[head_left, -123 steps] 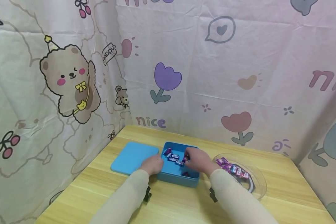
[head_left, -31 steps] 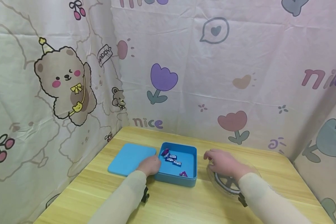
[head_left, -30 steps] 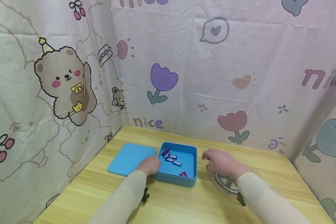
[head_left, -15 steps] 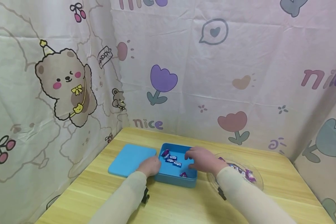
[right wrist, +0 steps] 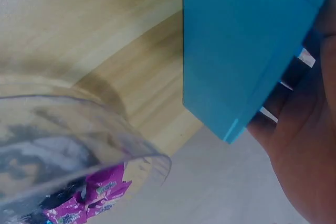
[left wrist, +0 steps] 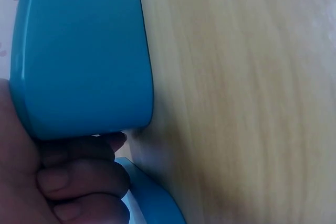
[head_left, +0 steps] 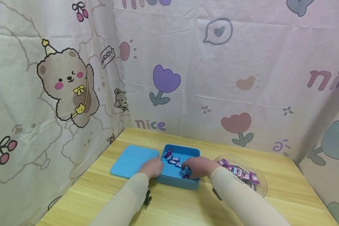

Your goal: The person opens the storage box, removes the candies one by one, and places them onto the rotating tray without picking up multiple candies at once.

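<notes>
My left hand [head_left: 153,167] grips the left side of a blue rectangular box [head_left: 177,182]; in the left wrist view its curled fingers [left wrist: 84,177] lie against the box's outer wall. Several wrapped candies [head_left: 173,159], blue and purple, lie in the box. My right hand [head_left: 199,167] reaches over the box's right wall, fingers pointing down inside, just above a purple candy [head_left: 185,176] near the front. In the right wrist view, gaps show between the fingers, and the fingertips are hidden behind the wall.
A clear round bowl [head_left: 264,185] with several wrapped candies [head_left: 240,172] stands right of the box, partly behind the right sleeve. A flat blue lid [head_left: 130,160] lies on the wooden table [head_left: 180,207] to the left. A printed curtain [head_left: 195,78] hangs behind.
My right hand has moved left from over the bowl into the box, then lower toward its front. A purple candy now shows at the bowl's right side. The left hand stays put.
</notes>
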`<state>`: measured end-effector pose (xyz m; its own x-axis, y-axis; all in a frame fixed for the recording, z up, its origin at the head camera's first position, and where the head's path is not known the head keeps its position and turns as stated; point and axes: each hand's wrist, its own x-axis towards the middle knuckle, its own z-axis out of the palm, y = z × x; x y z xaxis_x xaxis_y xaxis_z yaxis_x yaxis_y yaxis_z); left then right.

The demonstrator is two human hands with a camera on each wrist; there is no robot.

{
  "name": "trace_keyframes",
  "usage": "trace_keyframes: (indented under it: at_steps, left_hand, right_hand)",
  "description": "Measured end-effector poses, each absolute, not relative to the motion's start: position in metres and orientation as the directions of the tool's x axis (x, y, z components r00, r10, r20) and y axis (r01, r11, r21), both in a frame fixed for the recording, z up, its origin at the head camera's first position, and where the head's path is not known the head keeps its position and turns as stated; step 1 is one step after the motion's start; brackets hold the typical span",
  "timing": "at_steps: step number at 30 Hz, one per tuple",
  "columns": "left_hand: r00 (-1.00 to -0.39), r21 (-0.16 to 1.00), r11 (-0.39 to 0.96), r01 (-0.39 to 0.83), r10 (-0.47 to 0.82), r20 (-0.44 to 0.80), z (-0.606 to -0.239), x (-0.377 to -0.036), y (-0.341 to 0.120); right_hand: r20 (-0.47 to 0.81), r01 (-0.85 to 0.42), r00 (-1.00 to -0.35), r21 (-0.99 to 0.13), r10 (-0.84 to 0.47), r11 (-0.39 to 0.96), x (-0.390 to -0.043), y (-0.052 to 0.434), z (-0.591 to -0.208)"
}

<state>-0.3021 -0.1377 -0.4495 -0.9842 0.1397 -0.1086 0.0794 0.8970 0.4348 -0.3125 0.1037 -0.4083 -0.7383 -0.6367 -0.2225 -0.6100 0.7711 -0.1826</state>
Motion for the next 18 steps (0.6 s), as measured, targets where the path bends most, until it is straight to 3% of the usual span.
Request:
trace_keyframes:
  at_steps: [5, 18]
  left_hand:
    - [-0.984, 0.438, 0.896, 0.075, 0.138, -0.113, -0.448, -0.301, -0.138]
    - [-0.985, 0.43, 0.899, 0.08, 0.138, -0.104, -0.448, -0.3, -0.137]
  right_hand:
    - [-0.239, -0.642, -0.714, -0.151, -0.658, 0.752, -0.315, 0.099, -0.418]
    - [-0.171, -0.655, -0.723, -0.142, -0.67, 0.742, -0.319, 0.093, -0.431]
